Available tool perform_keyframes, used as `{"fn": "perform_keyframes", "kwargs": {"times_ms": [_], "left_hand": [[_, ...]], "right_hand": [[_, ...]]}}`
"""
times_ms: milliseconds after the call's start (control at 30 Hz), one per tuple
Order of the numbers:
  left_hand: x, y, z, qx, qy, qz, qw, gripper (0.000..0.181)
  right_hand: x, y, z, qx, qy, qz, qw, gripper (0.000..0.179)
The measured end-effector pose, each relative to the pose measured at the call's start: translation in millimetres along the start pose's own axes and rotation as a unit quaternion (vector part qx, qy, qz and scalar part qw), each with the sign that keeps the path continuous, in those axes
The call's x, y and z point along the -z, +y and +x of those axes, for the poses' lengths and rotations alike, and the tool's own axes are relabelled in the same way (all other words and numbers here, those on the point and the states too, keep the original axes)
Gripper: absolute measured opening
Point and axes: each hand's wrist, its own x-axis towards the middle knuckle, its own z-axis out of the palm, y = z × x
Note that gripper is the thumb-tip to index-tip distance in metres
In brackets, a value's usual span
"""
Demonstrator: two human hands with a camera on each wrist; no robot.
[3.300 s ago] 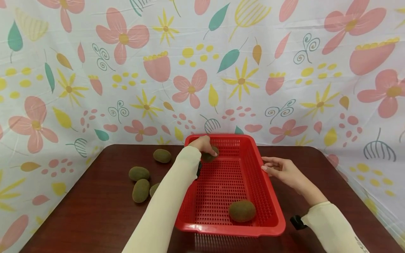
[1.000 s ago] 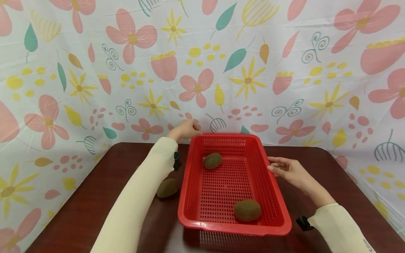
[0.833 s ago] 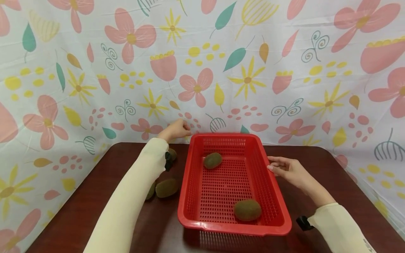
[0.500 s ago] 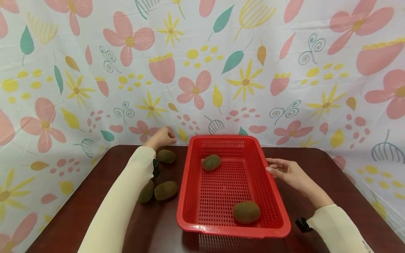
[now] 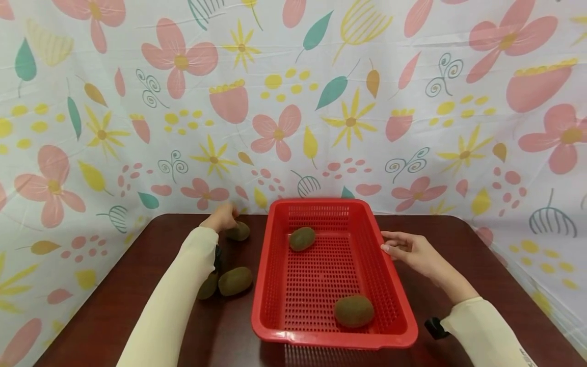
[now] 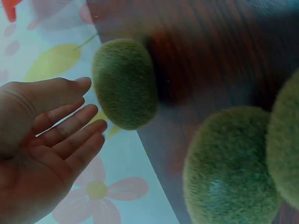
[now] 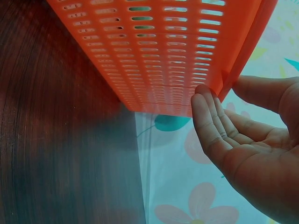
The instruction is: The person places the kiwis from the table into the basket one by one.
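Observation:
My left hand is at the far left of the table, beside a kiwi. In the left wrist view its fingers are spread and loosely bent, the thumb tip close to that kiwi with nothing gripped. My right hand holds the right side of a red plastic basket. The right wrist view has the thumb at the rim and the fingertips against the slotted wall. Inside the basket lie a kiwi at the far left and another kiwi near the front right.
Left of the basket, a kiwi lies beside another kiwi, which the left sleeve partly covers. Behind the dark wooden table hangs a flowered cloth.
My left hand has let go of a kiwi in the basket's far left. It has since moved left over the rim and down to the far kiwi. The right hand stays at the basket.

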Motion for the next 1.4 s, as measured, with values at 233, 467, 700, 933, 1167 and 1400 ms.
{"fn": "perform_keyframes", "kwargs": {"times_ms": [233,467,700,933,1167,1400], "left_hand": [[10.1,41.0,-33.2,0.023,-0.029,0.037,0.9986,0.049],[6.8,44.7,-41.9,-0.003,-0.041,0.048,0.9980,0.048],[2.4,43.4,-41.3,0.006,-0.046,0.050,0.9976,0.045],[0.0,42.7,-41.3,0.020,-0.039,0.051,0.9977,0.044],[0.0,43.6,-42.9,0.043,-0.034,0.039,0.9977,0.041],[-0.4,42.0,-45.9,0.045,-0.038,0.032,0.9977,0.029]], "right_hand": [[0,0,-0.3,-0.001,0.002,0.003,1.0000,0.057],[1,1,0.1,-0.004,-0.005,0.005,1.0000,0.058],[1,1,-0.3,-0.003,-0.006,0.005,1.0000,0.057],[0,2,-0.1,-0.001,-0.006,0.004,1.0000,0.057],[0,3,-0.6,0.002,-0.003,0.007,1.0000,0.057],[0,1,-0.5,0.001,-0.004,0.005,1.0000,0.057]]}}
